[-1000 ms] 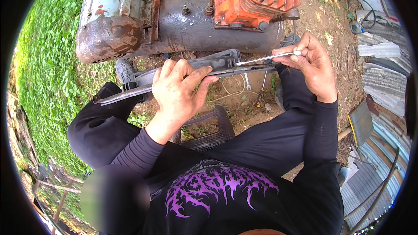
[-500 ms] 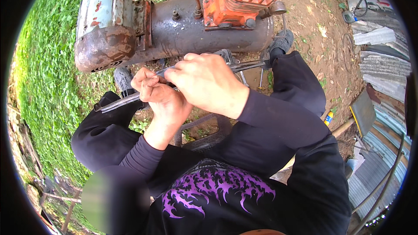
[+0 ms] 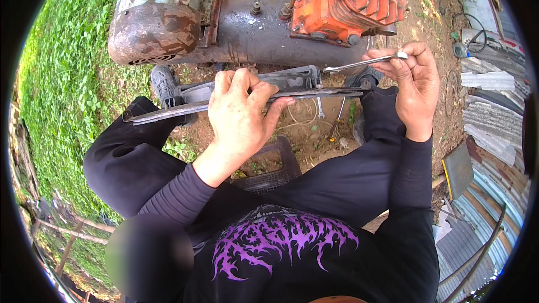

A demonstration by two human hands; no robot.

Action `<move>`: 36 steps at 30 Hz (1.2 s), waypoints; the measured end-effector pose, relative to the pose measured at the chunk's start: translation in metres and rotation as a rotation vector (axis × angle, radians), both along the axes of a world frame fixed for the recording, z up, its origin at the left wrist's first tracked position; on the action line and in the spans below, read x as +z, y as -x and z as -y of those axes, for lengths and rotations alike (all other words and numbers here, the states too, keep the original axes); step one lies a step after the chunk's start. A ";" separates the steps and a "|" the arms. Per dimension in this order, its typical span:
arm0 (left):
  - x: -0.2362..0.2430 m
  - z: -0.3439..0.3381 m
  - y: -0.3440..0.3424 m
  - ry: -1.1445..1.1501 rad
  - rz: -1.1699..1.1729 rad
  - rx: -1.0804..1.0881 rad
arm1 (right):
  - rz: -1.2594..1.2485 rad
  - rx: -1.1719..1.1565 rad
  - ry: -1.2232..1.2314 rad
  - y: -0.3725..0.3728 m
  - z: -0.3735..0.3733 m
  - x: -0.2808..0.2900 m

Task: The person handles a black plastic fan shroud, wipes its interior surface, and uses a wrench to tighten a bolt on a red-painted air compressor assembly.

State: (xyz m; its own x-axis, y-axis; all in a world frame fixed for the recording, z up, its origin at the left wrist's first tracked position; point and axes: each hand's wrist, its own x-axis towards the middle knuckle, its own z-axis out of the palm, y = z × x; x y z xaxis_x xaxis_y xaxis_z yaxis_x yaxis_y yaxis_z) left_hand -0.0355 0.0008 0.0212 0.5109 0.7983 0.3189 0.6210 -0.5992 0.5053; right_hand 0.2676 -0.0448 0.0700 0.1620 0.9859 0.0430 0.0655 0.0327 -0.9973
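Note:
My left hand (image 3: 238, 115) grips a long, dark metal frame (image 3: 168, 113), seen nearly edge-on, with its fingers over the top and the thumb along the near side. The frame lies across above my knees, and a bracket-like part (image 3: 303, 77) rises along its far side. Off its right end, my right hand (image 3: 418, 90) is raised and pinches a silver combination wrench (image 3: 362, 64) by one end. The wrench's other end points left, above the bracket part and seemingly apart from it.
Just ahead stands an air compressor with a rusty tank (image 3: 244, 31), an orange pump head (image 3: 348, 8) and a worn motor (image 3: 154, 31). On the dirt lie a second wrench (image 3: 320, 109) and a screwdriver (image 3: 335, 130). Corrugated sheets (image 3: 488, 109) lie at right, grass (image 3: 62, 106) at left.
My right hand has come off the frame and moved right, now showing the wrench. My left hand has shifted right and changed its grip on the frame. The view has shifted slightly.

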 end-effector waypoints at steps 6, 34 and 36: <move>-0.003 -0.003 -0.002 -0.006 -0.014 0.008 | -0.112 -0.024 0.133 -0.009 0.025 -0.022; -0.002 -0.006 -0.006 -0.064 -0.037 -0.028 | -0.131 0.067 -0.038 0.005 0.021 -0.036; -0.020 0.001 -0.001 -0.011 0.114 0.027 | -0.010 0.090 -0.104 0.032 0.006 -0.021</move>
State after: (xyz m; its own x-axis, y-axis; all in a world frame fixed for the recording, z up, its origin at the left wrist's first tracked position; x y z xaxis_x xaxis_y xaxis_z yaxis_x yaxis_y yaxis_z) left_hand -0.0345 -0.0004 0.0007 0.4490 0.8073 0.3829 0.5759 -0.5891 0.5668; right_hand 0.2351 -0.0504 0.0493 0.0738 0.9868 0.1441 0.0473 0.1409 -0.9889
